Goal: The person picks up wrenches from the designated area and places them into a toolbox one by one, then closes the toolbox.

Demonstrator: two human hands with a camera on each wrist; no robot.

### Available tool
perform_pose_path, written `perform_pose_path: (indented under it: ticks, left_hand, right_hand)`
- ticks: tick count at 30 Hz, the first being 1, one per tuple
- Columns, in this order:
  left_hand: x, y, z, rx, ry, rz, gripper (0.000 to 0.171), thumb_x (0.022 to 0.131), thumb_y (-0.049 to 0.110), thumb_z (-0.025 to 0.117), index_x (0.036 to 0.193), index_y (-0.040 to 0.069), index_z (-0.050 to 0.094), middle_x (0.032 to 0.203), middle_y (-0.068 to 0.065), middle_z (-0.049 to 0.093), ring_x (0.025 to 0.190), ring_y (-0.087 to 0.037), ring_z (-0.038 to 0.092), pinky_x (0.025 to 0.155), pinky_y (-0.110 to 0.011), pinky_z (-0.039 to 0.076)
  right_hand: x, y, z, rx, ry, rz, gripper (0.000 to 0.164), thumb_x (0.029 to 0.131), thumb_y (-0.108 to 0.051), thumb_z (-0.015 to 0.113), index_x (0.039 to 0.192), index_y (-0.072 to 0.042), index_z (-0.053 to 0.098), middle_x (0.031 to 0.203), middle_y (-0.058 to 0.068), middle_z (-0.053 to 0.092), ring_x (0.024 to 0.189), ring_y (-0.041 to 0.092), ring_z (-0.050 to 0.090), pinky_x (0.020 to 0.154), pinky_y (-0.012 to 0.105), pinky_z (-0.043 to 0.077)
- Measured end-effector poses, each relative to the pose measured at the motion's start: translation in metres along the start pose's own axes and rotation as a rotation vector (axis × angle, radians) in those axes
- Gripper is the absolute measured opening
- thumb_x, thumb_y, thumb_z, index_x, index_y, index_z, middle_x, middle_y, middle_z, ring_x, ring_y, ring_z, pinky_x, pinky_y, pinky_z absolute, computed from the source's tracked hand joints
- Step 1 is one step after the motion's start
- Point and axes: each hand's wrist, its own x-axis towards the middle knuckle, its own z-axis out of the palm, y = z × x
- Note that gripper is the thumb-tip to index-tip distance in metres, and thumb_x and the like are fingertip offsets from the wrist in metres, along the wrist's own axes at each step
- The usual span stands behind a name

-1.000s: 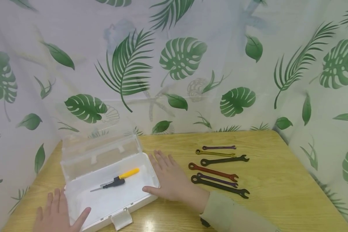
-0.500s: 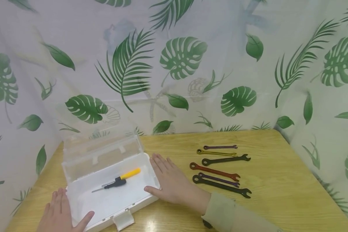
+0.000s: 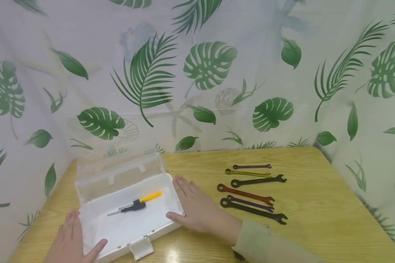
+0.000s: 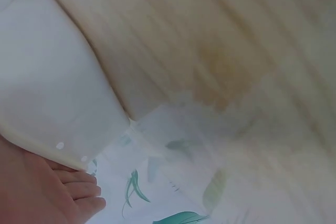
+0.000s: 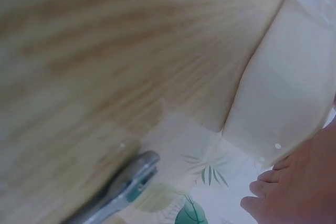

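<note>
A white plastic box (image 3: pixel 164 232) with its clear lid (image 3: pixel 118 175) swung back sits at the left of the table. Inside lie a screwdriver with a yellow handle (image 3: pixel 151 195) and a screwdriver with a black handle (image 3: pixel 135 207), side by side and overlapping in this view. My left hand (image 3: pixel 67 237) rests along the box's left end, fingers straight, thumb over the rim. At the opposite end, my right hand (image 3: pixel 197 206) presses its straight fingers along the wall, with the thumb reaching over the rim. Both wrist views show fingers against the box's outer walls.
Several combination wrenches lie spread to the right of the box, among them a red wrench (image 3: pixel 245 194), a gold wrench (image 3: pixel 248 173) and a large black wrench (image 3: pixel 253 210). A leaf-printed cloth (image 3: pixel 197 73) hangs behind the wooden table (image 3: pixel 319 204). The latch (image 3: pixel 141 248) hangs at the box's front.
The left hand's fingers have drawn together and moved slightly right, closer along the box. The head view has shifted a little. The right hand keeps its place on the box.
</note>
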Motion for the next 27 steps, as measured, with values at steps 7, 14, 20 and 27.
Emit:
perform_pose_path:
  ticks: [7,14,20,27]
  left_hand:
    - [0.008,-0.005,0.0,-0.013,0.016,0.088,0.112,0.092,0.059,0.072,0.147,-0.028,0.028,0.16,-0.046,0.03,0.146,-0.063,0.034,0.13,-0.067,0.017]
    - [0.017,-0.004,-0.006,-0.011,-0.036,0.121,0.11,0.093,0.059,0.071,0.149,-0.027,0.03,0.164,-0.043,0.027,0.15,-0.06,0.031,0.135,-0.042,-0.009]
    - [0.027,-0.001,-0.011,0.002,-0.039,0.163,0.109,0.094,0.059,0.071,0.151,-0.025,0.031,0.166,-0.04,0.028,0.151,-0.057,0.033,0.133,-0.033,-0.012]
    - [0.037,0.002,-0.014,-0.002,-0.063,0.195,0.11,0.096,0.058,0.07,0.157,-0.022,0.025,0.168,-0.038,0.025,0.155,-0.055,0.03,0.133,-0.029,-0.012]
  right_hand:
    - [-0.009,-0.002,0.0,-0.002,0.002,0.016,0.096,0.107,-0.067,0.041,0.169,0.0,0.013,0.179,0.018,0.009,0.168,0.031,0.011,0.137,0.048,0.02]
    - [-0.017,-0.002,0.0,-0.033,0.004,0.025,0.098,0.106,-0.068,0.041,0.169,0.001,0.013,0.179,0.018,0.007,0.168,0.031,0.011,0.137,0.047,0.02]
    - [-0.023,0.0,0.001,-0.048,0.01,0.024,0.098,0.106,-0.068,0.041,0.169,0.001,0.013,0.179,0.018,0.005,0.168,0.032,0.009,0.137,0.047,0.019]
    - [-0.031,0.003,0.0,-0.031,0.032,0.019,0.099,0.105,-0.069,0.044,0.168,0.002,0.016,0.179,0.019,0.009,0.168,0.033,0.011,0.137,0.047,0.02]
